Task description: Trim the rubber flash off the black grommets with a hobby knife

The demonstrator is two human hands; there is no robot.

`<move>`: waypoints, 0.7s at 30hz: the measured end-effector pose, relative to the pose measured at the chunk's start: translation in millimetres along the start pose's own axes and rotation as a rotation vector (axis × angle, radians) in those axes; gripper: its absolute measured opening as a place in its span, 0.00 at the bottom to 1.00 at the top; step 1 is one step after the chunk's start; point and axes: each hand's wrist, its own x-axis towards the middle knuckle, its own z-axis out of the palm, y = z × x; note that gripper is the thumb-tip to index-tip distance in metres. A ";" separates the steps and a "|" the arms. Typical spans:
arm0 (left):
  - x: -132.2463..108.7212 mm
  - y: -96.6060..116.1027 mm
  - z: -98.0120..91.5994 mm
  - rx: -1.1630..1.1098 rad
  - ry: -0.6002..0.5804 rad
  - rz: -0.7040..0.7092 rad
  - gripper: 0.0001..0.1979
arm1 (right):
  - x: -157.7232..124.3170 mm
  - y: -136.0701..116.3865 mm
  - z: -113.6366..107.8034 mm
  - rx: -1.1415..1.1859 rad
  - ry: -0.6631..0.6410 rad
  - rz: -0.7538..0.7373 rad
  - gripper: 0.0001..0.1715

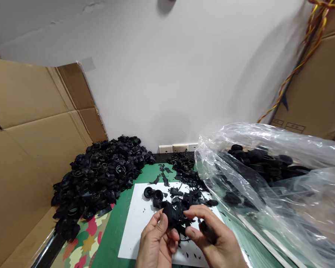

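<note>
My left hand [159, 238] pinches a black molded rubber part [170, 216] with a rounded top between thumb and fingers. Facing it, my right hand [212, 234] has its thumb and forefinger spread apart close to that part. A dark object [208, 231] sits within the curled other fingers of the right hand; its kind cannot be made out. Under both hands lies a white sheet [131, 238], strewn with black scraps [194, 197]. Two round black ribbed pieces, one of them a ring-shaped piece [149, 192], rest on the sheet beyond my left hand.
A large heap of black rubber parts [100, 175] is at left against a cardboard panel [36, 111]. At right, a clear plastic bag [296, 201] holds more black parts [265, 163]. Trimmings [184, 167] lie on the green mat [114, 230] near the wall sockets [180, 148].
</note>
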 end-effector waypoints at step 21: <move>7.1 -12.5 -3.3 0.373 -0.252 0.214 0.20 | 18.9 -1.4 15.7 -0.683 0.007 -0.405 0.13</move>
